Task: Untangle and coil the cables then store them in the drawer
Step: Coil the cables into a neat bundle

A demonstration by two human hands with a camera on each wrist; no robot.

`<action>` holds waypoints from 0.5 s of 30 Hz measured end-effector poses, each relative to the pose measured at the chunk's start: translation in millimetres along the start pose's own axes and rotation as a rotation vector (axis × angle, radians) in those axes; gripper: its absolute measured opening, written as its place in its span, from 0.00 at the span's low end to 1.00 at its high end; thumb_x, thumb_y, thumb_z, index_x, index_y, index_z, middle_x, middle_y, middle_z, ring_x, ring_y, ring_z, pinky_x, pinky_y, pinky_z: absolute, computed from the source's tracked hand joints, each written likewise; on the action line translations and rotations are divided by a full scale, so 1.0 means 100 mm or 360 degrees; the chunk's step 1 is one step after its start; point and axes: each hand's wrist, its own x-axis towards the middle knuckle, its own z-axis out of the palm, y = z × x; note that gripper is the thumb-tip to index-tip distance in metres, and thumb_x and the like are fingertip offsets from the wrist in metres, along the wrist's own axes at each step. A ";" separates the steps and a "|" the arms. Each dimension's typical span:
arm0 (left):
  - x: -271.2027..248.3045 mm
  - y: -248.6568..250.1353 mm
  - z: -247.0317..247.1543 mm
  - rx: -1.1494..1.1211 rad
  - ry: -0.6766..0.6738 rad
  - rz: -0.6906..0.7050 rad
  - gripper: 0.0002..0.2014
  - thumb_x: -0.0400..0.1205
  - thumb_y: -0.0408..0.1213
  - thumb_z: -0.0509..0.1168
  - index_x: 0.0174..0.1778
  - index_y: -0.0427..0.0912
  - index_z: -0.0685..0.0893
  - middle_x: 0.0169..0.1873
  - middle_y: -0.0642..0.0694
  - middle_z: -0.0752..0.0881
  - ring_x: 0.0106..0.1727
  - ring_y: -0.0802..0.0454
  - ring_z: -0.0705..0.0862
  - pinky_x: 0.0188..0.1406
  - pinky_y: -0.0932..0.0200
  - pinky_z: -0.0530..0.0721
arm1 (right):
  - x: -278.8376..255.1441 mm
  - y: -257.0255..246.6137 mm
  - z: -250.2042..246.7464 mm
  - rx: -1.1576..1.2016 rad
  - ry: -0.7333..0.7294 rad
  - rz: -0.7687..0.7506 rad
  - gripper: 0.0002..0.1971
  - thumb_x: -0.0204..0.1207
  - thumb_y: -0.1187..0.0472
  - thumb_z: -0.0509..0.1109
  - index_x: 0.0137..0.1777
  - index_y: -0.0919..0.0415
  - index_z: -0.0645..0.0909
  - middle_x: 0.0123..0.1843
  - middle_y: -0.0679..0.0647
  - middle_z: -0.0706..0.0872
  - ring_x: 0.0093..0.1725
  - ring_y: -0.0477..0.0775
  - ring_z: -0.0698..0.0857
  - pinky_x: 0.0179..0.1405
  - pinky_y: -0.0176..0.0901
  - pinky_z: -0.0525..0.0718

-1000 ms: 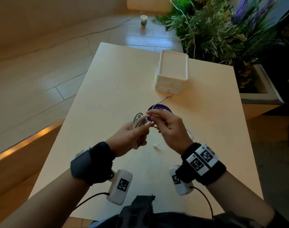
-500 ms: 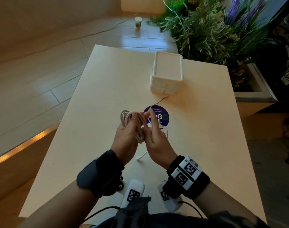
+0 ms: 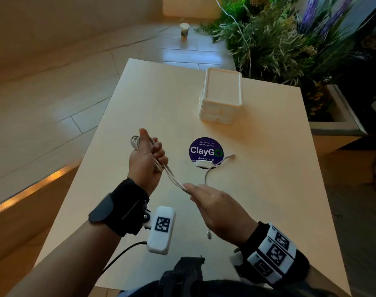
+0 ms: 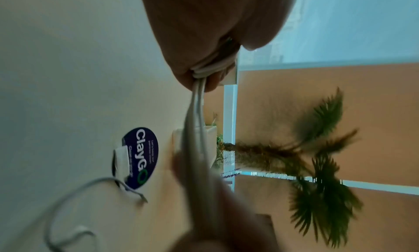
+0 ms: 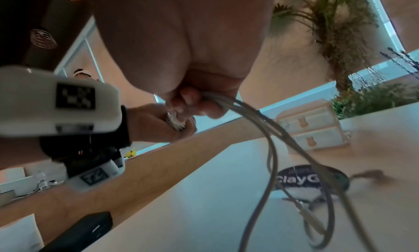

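My left hand [image 3: 147, 156] grips a bundle of white cable loops [image 3: 135, 141], held upright above the table's left middle. From it a few strands [image 3: 172, 175] run taut down to my right hand [image 3: 212, 203], which pinches them between thumb and fingers [image 5: 192, 101]. In the left wrist view the white cable [image 4: 197, 130] leaves my fist and stretches away. A loose grey cable [image 3: 212, 168] lies on the table by the purple sticker [image 3: 205, 151], with a small white adapter [image 3: 203, 163] on the sticker's near edge. The white drawer unit [image 3: 222, 97] stands at the far right, drawers closed.
The pale wooden table [image 3: 140, 103] ends in plants and a planter [image 3: 290, 46] at the back right. A paper cup [image 3: 184, 31] stands on the floor beyond. A cable end [image 3: 209, 234] dangles under my right wrist. A dark phone-like object [image 5: 79, 232] lies near the front edge.
My hands, close together before, have drawn apart. The left hand moved left and up with the coil; the right pulled back toward me, stretching the strands. The grey cable and adapter are now uncovered.
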 end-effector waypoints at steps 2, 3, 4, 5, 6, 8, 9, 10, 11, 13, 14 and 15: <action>-0.05 -0.04 0.02 0.0313 -0.0077 0.0031 0.20 0.82 0.57 0.55 0.42 0.42 0.74 0.24 0.53 0.73 0.20 0.61 0.65 0.18 0.69 0.65 | 0.05 -0.02 -0.06 -0.0170 0.0020 -0.0088 0.14 0.79 0.63 0.56 0.62 0.58 0.75 0.41 0.55 0.82 0.36 0.55 0.78 0.34 0.40 0.72; -0.08 -0.08 0.03 0.0498 -0.0137 0.0018 0.21 0.81 0.59 0.54 0.43 0.41 0.74 0.26 0.52 0.73 0.21 0.61 0.66 0.19 0.68 0.65 | 0.09 -0.02 -0.09 -0.0245 0.0040 -0.0128 0.12 0.78 0.66 0.60 0.59 0.58 0.77 0.39 0.54 0.81 0.36 0.52 0.76 0.36 0.37 0.67; -0.13 -0.10 0.03 0.0678 -0.0224 -0.0016 0.24 0.79 0.62 0.53 0.45 0.41 0.75 0.28 0.50 0.73 0.23 0.60 0.67 0.21 0.67 0.66 | 0.12 -0.02 -0.11 -0.0278 0.0068 -0.0169 0.13 0.75 0.70 0.63 0.57 0.59 0.78 0.39 0.54 0.81 0.37 0.51 0.73 0.38 0.34 0.63; -0.18 -0.12 0.03 0.0837 -0.0326 -0.0074 0.28 0.76 0.65 0.52 0.46 0.40 0.76 0.30 0.49 0.74 0.24 0.59 0.68 0.22 0.65 0.67 | 0.16 -0.01 -0.12 -0.0258 0.0097 -0.0208 0.14 0.73 0.73 0.64 0.56 0.59 0.79 0.39 0.55 0.81 0.38 0.50 0.72 0.39 0.33 0.61; -0.22 -0.14 0.03 0.0974 -0.0432 -0.0146 0.31 0.73 0.67 0.51 0.45 0.39 0.77 0.30 0.47 0.75 0.26 0.57 0.70 0.24 0.64 0.68 | 0.21 -0.01 -0.15 -0.0196 0.0114 -0.0237 0.14 0.72 0.74 0.64 0.55 0.60 0.80 0.40 0.55 0.81 0.39 0.51 0.73 0.40 0.33 0.63; -0.29 -0.15 0.02 0.1122 -0.0620 -0.0384 0.37 0.70 0.72 0.44 0.38 0.40 0.79 0.26 0.47 0.77 0.25 0.56 0.73 0.23 0.64 0.69 | 0.30 -0.01 -0.21 0.0008 0.0132 -0.0229 0.13 0.75 0.73 0.63 0.55 0.61 0.80 0.42 0.56 0.83 0.41 0.52 0.77 0.45 0.37 0.74; -0.33 -0.14 0.03 0.1121 -0.0718 -0.0546 0.38 0.69 0.75 0.41 0.33 0.41 0.78 0.24 0.48 0.76 0.23 0.57 0.72 0.22 0.64 0.66 | 0.35 -0.01 -0.25 0.0146 0.0137 -0.0165 0.11 0.78 0.70 0.61 0.57 0.59 0.78 0.43 0.56 0.84 0.41 0.53 0.80 0.45 0.42 0.80; -0.36 -0.13 0.02 0.1101 -0.0827 -0.0692 0.38 0.69 0.77 0.41 0.30 0.43 0.77 0.23 0.49 0.75 0.24 0.56 0.69 0.22 0.63 0.62 | 0.38 -0.01 -0.29 0.0265 0.0125 -0.0066 0.09 0.82 0.65 0.58 0.59 0.57 0.75 0.43 0.55 0.84 0.41 0.52 0.82 0.43 0.47 0.83; -0.38 -0.12 0.01 0.1097 -0.0930 -0.0783 0.35 0.71 0.76 0.46 0.30 0.45 0.77 0.25 0.49 0.75 0.25 0.56 0.68 0.24 0.62 0.59 | 0.41 0.00 -0.32 0.0335 0.0103 0.0029 0.09 0.83 0.59 0.56 0.61 0.53 0.70 0.42 0.54 0.84 0.39 0.51 0.83 0.40 0.48 0.85; -0.41 -0.09 -0.01 0.1166 -0.1106 -0.0815 0.17 0.75 0.59 0.62 0.37 0.47 0.79 0.30 0.49 0.74 0.27 0.57 0.67 0.25 0.61 0.58 | 0.46 0.05 -0.38 0.0354 0.0116 0.0131 0.10 0.82 0.51 0.58 0.60 0.50 0.66 0.37 0.50 0.82 0.32 0.44 0.82 0.35 0.42 0.82; -0.43 -0.07 -0.02 0.1207 -0.1166 -0.0823 0.10 0.74 0.49 0.66 0.42 0.46 0.80 0.31 0.50 0.74 0.28 0.57 0.67 0.25 0.62 0.59 | 0.47 0.07 -0.40 0.0360 0.0138 0.0156 0.12 0.80 0.49 0.62 0.59 0.50 0.67 0.33 0.47 0.79 0.29 0.42 0.80 0.33 0.35 0.78; -0.44 -0.06 -0.02 0.1243 -0.1182 -0.0835 0.08 0.73 0.40 0.67 0.45 0.44 0.80 0.31 0.50 0.74 0.28 0.57 0.67 0.24 0.63 0.60 | 0.48 0.10 -0.41 0.0373 0.0154 0.0174 0.14 0.78 0.49 0.65 0.58 0.51 0.68 0.30 0.46 0.77 0.26 0.43 0.78 0.30 0.31 0.74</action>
